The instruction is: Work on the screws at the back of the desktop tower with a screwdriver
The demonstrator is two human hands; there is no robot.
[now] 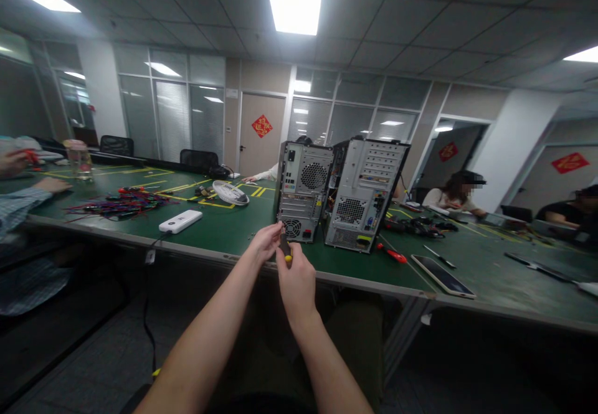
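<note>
Head view: your right hand (298, 277) is grasping a yellow-ended screwdriver (285, 251) before the left computer tower (299, 182) — your left hand (264, 243) is curling near the tool's far end, its hold impossible to tell — while a second tower (362, 190) is standing just beside on the green table (126, 230).

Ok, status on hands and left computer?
Right hand holding screwdriver. Left hand at its front end. Left computer upright, lower corner partly hidden by hands. Right computer close beside.
</note>
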